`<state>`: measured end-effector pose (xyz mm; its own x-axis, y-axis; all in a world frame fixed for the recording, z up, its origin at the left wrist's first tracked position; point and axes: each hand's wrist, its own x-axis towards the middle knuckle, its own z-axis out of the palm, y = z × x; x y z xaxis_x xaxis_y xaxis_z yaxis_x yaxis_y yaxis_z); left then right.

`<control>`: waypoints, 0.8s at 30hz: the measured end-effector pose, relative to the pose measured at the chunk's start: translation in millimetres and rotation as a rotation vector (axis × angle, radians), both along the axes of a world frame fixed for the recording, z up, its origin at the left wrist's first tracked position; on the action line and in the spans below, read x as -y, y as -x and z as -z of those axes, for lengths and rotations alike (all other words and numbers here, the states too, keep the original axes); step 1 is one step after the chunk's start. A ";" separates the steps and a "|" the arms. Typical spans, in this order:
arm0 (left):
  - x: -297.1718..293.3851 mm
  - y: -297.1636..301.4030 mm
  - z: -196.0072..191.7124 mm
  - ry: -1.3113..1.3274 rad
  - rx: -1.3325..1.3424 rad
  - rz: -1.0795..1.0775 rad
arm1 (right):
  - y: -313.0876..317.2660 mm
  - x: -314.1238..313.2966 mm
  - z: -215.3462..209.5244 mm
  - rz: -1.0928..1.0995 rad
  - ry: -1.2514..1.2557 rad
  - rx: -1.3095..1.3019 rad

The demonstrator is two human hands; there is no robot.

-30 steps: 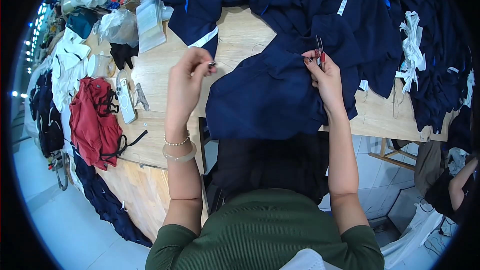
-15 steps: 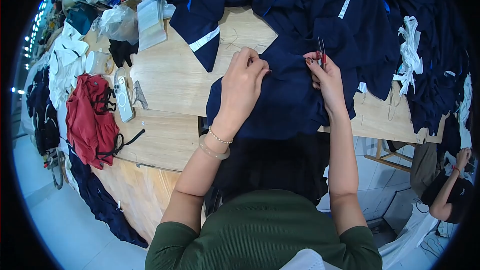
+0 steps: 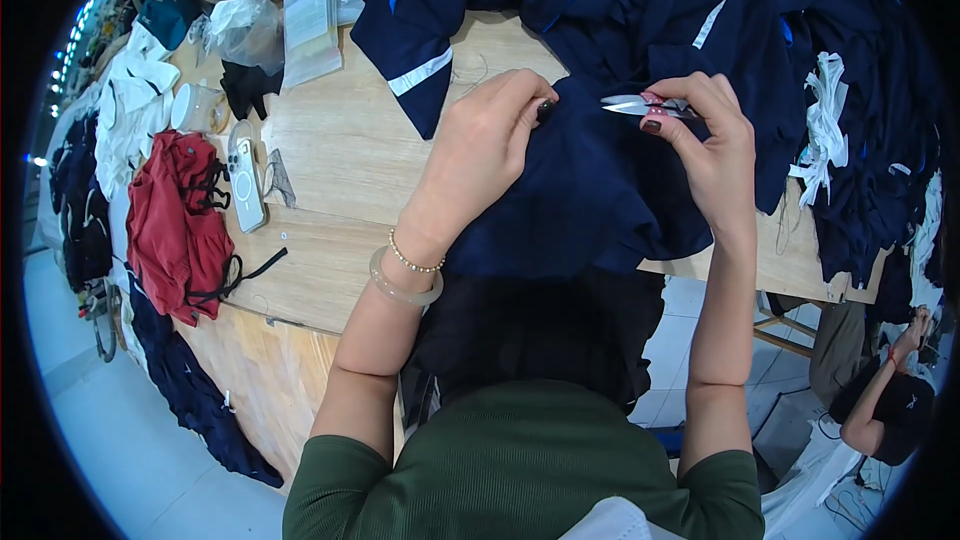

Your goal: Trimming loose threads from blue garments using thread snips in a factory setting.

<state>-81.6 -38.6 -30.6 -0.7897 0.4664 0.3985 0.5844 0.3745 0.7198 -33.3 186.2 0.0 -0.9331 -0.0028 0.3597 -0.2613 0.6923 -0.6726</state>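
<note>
My left hand (image 3: pixel 490 130) is closed in a pinch at the upper left edge of a navy blue garment (image 3: pixel 590 200), lifting its cloth. My right hand (image 3: pixel 712 130) grips a pair of thread snips (image 3: pixel 640 106) with reddish grips. Their pointed blades face left toward my left hand and are apart from the pinched edge. The garment hangs from my left fingers over the table's near edge and onto my lap. Whether a thread sits in the left pinch is too small to tell.
More navy garments (image 3: pixel 680 0) with white and blue stripes heap along the far side. On the wooden table (image 3: pixel 330 165) lie a phone (image 3: pixel 246 185), a red garment (image 3: pixel 175 225) and plastic bags (image 3: pixel 245 35). White strips (image 3: pixel 826 120) hang at right. Another person (image 3: pixel 885 405) works at lower right.
My right hand has turned the snips from pointing away to pointing left, and moved right. My left hand has risen slightly, pulling the garment's edge up. The whole view has shifted a little.
</note>
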 end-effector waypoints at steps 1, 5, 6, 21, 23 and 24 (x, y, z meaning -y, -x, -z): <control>-0.5 0.2 -1.5 0.009 -0.004 -0.004 | 2.8 1.8 -5.4 0.000 -0.002 0.000; -0.9 -0.5 -3.3 0.021 -0.035 -0.024 | 14.7 10.6 -15.4 -0.104 -0.179 -0.012; -0.7 -1.1 -4.4 0.021 -0.036 -0.027 | 17.0 12.9 -16.5 -0.145 -0.219 -0.029; 1.3 -1.1 -5.3 0.003 -0.070 -0.035 | 21.9 21.3 -15.2 -0.201 -0.282 -0.024; 1.4 -0.6 -4.4 -0.007 -0.077 -0.052 | 22.3 17.9 -14.3 -0.180 -0.279 -0.018; 1.6 -0.8 -4.7 -0.007 -0.077 -0.052 | 22.6 16.9 -13.9 -0.157 -0.276 -0.012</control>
